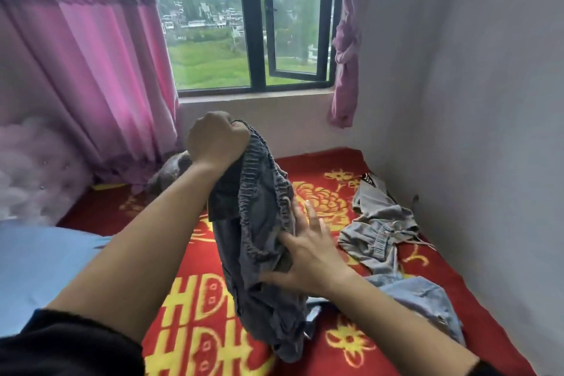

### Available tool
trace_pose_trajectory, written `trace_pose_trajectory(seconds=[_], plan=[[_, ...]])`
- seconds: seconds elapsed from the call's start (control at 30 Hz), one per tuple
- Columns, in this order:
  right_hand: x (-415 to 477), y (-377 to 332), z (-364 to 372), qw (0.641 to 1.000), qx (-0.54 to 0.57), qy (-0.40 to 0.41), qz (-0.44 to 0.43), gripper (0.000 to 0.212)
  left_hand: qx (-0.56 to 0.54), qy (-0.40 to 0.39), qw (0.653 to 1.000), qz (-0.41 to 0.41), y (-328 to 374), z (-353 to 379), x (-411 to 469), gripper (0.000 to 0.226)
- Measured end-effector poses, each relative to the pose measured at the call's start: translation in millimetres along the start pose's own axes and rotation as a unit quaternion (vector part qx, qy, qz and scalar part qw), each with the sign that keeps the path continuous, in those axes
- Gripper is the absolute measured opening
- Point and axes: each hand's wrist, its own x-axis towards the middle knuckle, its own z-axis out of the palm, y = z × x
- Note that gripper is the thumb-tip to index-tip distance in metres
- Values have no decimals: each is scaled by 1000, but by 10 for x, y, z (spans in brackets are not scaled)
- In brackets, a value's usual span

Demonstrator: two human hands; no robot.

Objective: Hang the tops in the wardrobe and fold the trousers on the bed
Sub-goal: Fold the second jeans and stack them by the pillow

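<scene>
Trousers: dark grey elastic-waisted denim trousers (259,253), held above red patterned bed (305,168).
Left hand (218,139): grip clenched on waistband (259,189).
Right hand (308,256): spread flat against cloth.
Handling: limp, light; waistband corners preferred.

Matt denim trousers (262,241); fuzzy bed blanket (320,201)

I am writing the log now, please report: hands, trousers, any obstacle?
Left hand grips dark grey trousers by waistband, lifted. Right hand flat against them. Light grey trousers, blue jeans lie beside on bed.
</scene>
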Motion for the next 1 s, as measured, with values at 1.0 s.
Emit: trace_pose_trajectory(seconds=[1.0], plan=[[-687, 579, 1832, 838, 42, -528, 134, 26, 267, -653, 705, -76, -2285, 1040, -3633, 37]])
